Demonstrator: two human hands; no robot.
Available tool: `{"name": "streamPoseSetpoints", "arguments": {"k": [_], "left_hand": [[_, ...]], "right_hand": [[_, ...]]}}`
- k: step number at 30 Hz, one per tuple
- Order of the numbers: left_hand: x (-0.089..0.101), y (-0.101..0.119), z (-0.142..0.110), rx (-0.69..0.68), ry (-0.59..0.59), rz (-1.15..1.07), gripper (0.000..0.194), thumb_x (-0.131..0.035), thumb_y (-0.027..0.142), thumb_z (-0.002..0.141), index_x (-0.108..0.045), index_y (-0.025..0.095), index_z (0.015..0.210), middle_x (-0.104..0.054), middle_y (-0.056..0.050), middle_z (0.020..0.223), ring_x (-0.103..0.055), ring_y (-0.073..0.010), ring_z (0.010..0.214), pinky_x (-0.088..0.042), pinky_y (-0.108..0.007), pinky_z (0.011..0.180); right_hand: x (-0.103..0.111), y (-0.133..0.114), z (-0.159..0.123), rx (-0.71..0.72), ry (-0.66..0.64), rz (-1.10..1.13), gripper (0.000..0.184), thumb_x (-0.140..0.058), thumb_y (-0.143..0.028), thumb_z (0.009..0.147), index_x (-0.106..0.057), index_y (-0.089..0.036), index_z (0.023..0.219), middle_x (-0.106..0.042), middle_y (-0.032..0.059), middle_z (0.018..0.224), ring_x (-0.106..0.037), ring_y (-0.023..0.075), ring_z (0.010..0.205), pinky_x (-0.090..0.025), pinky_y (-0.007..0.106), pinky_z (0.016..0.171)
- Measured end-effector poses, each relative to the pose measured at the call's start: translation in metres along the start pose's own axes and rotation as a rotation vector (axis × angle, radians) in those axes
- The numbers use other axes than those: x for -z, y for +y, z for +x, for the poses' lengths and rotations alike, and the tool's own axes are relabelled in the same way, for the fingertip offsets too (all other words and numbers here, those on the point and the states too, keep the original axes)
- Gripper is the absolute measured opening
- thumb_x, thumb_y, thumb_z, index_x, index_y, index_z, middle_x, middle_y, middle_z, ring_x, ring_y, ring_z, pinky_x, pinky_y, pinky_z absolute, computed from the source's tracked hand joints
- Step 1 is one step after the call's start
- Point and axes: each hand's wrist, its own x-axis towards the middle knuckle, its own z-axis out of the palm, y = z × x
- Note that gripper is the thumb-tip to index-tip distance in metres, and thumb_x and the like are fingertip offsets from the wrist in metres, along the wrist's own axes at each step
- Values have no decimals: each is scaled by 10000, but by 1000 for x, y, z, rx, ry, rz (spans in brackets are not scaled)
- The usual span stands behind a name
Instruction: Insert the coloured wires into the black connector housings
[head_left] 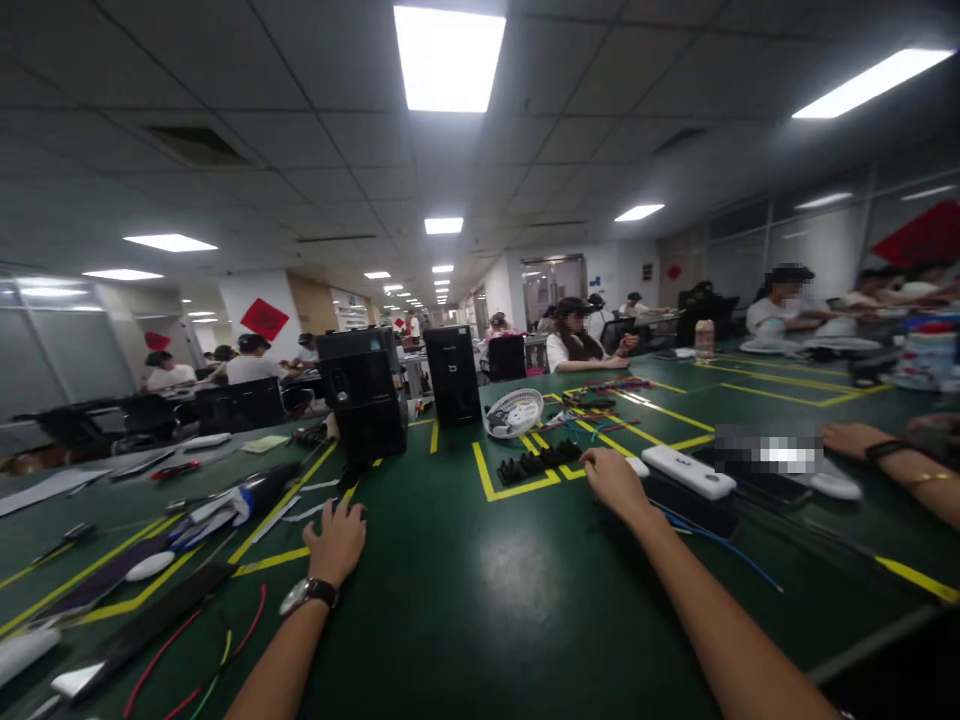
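Lower left of centre, the left hand (337, 540) is seen against the green tabletop (465, 630), empty, its fingers loosely spread. At centre, a row of small black plastic pieces (537, 463) is laid lengthwise left to right, angled slightly up the frame. Just beside its right end, the right hand (616, 482) is half-curled; whether anything is gripped cannot be told.

On the counter (480, 620) before you, small parts (538, 463) lay left of your right hand (616, 482), a power strip (688, 471) right of it.

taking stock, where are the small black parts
In the head view, the black parts lie just right of centre on the green table, left of the right hand.
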Motion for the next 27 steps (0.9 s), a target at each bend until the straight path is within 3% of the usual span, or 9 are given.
{"name": "streamPoseSetpoints", "arguments": {"k": [3, 5, 9, 11, 13, 15, 18, 22, 27], "left_hand": [[-5, 38, 13, -109, 81, -45, 390, -387, 250, 856, -531, 102, 1186, -368, -225, 1394, -214, -395, 1336, -191, -588, 1021], [-14, 83, 22, -212, -11, -241, 474, -425, 335, 861, -456, 78, 1258, -402, -222, 1366, -312, -366, 1296, -284, -506, 1009], [-47, 182, 38, -284, -97, -344, 621, -480, 467, 836, -370, 92, 1319, -430, -189, 1355, -394, -309, 1252, -342, -421, 986], [-66, 220, 42, -290, -134, -386, 642, -533, 455, 808, -363, 95, 1312, -422, -200, 1355, -382, -313, 1256, -341, -420, 977], [-82, 244, 42, -294, -153, -413, 573, -555, 412, 798, -409, 107, 1260, -454, -198, 1315, -410, -311, 1226, -357, -408, 949], [-92, 254, 40, -289, -148, -423, 432, -544, 334, 806, -467, 123, 1174, -497, -180, 1243, -462, -291, 1164, -375, -383, 914], [-95, 252, 37, -275, -110, -428, 322, -544, 249, 792, -488, 143, 1091, -527, -140, 1139, -499, -251, 1089, -389, -348, 881], [-86, 239, 29, -280, -36, -463, 423, -604, 253, 746, -440, 168, 1126, -505, -99, 1109, -492, -229, 1060, -405, -343, 868], [-62, 229, -2, -449, 79, -640, 492, -578, 110, 714, -436, 204, 1176, -465, -72, 1156, -467, -225, 1069, -371, -397, 954]], "right_hand": [[4, 9, 0, -115, -45, -40, 311, -417, -125, 836, -682, -178, 989, -681, 101, 983, -599, 234, 973, -427, 304, 826], [3, 13, -2, -167, -95, -79, 335, -427, -100, 822, -668, -187, 1038, -669, 108, 1032, -586, 253, 1002, -435, 329, 822], [-4, 17, -11, -178, -209, -137, 281, -532, -79, 754, -690, -174, 966, -661, 136, 1039, -588, 279, 980, -454, 344, 768], [-8, 17, -15, -167, -241, -160, 252, -523, -87, 768, -694, -171, 932, -656, 140, 1045, -589, 274, 976, -454, 343, 757], [-12, 16, -16, -156, -256, -175, 258, -483, -95, 797, -691, -172, 929, -654, 139, 1041, -586, 265, 978, -452, 344, 757], [-14, 15, -16, -152, -264, -184, 265, -460, -105, 811, -689, -167, 931, -654, 146, 1024, -587, 264, 968, -454, 349, 754], [-16, 12, -15, -148, -254, -193, 256, -458, -130, 813, -682, -140, 939, -625, 181, 1065, -570, 290, 994, -454, 375, 762], [-20, 8, -17, -132, -232, -192, 224, -526, -154, 766, -675, -110, 928, -592, 203, 1097, -535, 322, 1043, -448, 395, 785], [-16, 7, -18, -147, -213, -193, 238, -497, -93, 767, -668, -134, 928, -600, 182, 1085, -542, 309, 1030, -447, 399, 769]]}}
